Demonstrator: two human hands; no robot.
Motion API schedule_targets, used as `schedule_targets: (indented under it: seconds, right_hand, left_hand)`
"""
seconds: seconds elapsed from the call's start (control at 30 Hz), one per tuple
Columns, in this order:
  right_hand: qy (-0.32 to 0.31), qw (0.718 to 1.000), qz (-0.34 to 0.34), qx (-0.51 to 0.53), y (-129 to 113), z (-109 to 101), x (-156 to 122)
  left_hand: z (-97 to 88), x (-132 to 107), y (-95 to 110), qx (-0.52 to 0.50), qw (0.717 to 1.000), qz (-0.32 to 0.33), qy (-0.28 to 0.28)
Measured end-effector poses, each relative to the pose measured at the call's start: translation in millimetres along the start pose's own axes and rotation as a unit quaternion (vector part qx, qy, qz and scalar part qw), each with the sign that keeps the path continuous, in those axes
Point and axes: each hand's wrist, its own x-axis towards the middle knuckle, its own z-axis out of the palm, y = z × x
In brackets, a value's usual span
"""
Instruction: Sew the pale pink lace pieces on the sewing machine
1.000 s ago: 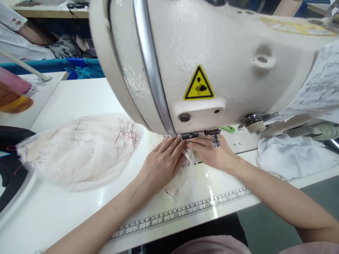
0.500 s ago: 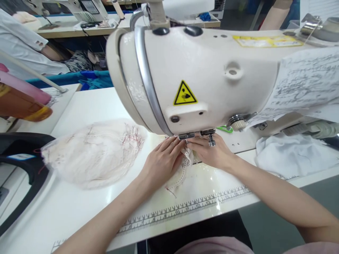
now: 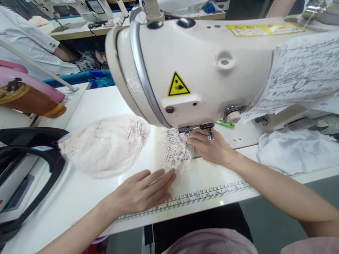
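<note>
A piece of cream lace (image 3: 174,155) lies spread on the table below the sewing machine head (image 3: 185,70). At its right edge, close under the presser area, my right hand (image 3: 210,146) has its fingers bent and pinching the lace; the machine partly hides the fingertips. My left hand (image 3: 147,192) is open, fingers stretched out, by the lace's lower left edge and above the printed ruler (image 3: 206,197). Left of the lace sits a bundle of sheer cream lace fabric (image 3: 103,146) with reddish threads.
White fabric (image 3: 296,151) rests at the right, and a green-handled tool (image 3: 225,123) lies behind my right hand. A black curved frame (image 3: 57,173) stands at the left, below an amber and pink bottle (image 3: 34,95). Behind, a person in a white sleeve (image 3: 34,49) sits near another machine.
My left hand has moved from beneath the machine head down and left, and its fingers have stretched out. More of the lace now shows, spread flat. My right hand stays near the needle area.
</note>
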Motion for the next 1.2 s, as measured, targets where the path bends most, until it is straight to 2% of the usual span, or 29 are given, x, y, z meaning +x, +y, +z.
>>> schedule_targets:
  seconds: [0.03, 0.1, 0.17, 0.23, 0.3, 0.37, 0.47, 0.57, 0.67, 0.8, 0.9, 1.03, 1.2]
  right_hand:
    - [-0.001, 1.0, 0.001, 0.001, -0.3, -0.6, -0.2]
    - [0.001, 1.0, 0.004, 0.026, -0.8, -0.9, -1.1]
    - [0.011, 0.998, 0.002, 0.064, -0.9, 0.2, -2.2]
    - [0.031, 0.996, -0.007, 0.087, -0.8, 2.0, -2.9]
    - [0.06, 0.994, -0.019, 0.085, -0.6, 3.7, -2.9]
    - [0.091, 0.992, -0.029, 0.077, -0.2, 4.9, -2.3]
    - [0.113, 0.99, -0.035, 0.08, 0.5, 6.1, -1.5]
    - [0.107, 0.989, -0.03, 0.099, 0.3, 6.1, -1.5]
    - [0.085, 0.991, -0.008, 0.103, -0.9, 4.6, -1.5]
    - [0.046, 0.991, -0.031, 0.125, -1.6, 4.6, -1.4]
    - [0.029, 0.988, -0.037, 0.148, -0.9, 7.1, -1.4]
    - [0.019, 0.984, -0.038, 0.171, -0.5, 8.7, -0.3]
    - [0.025, 0.987, -0.048, 0.153, -1.9, 8.5, 1.1]
  left_hand:
    - [0.2, -2.7, 4.1, -0.003, 1.0, -0.023, 0.008]
    - [-2.1, 0.4, 9.3, -0.036, 0.992, -0.116, 0.026]
    - [-9.1, 12.2, 8.4, -0.086, 0.966, -0.241, 0.025]
    - [-17.9, 27.4, 0.3, -0.103, 0.94, -0.324, 0.011]
    - [-23.1, 41.5, -12.4, -0.085, 0.948, -0.307, -0.011]
    - [-20.6, 52.5, -25.4, -0.074, 0.967, -0.24, -0.043]
    - [-3.6, 62.3, -37.1, -0.043, 0.983, -0.166, -0.073]
    - [16.8, 65.2, -37.3, 0.017, 0.989, -0.136, -0.055]
    - [27.7, 64.1, -32.2, 0.062, 0.989, -0.132, -0.006]
    - [29.3, 61.3, -27.3, 0.112, 0.983, -0.144, 0.022]
    - [32.1, 58.6, -25.2, 0.088, 0.982, -0.163, 0.046]
    - [41.7, 53.5, -23.3, 0.005, 0.985, -0.173, 0.003]
    - [47.3, 49.4, -25.4, -0.021, 0.984, -0.175, -0.03]
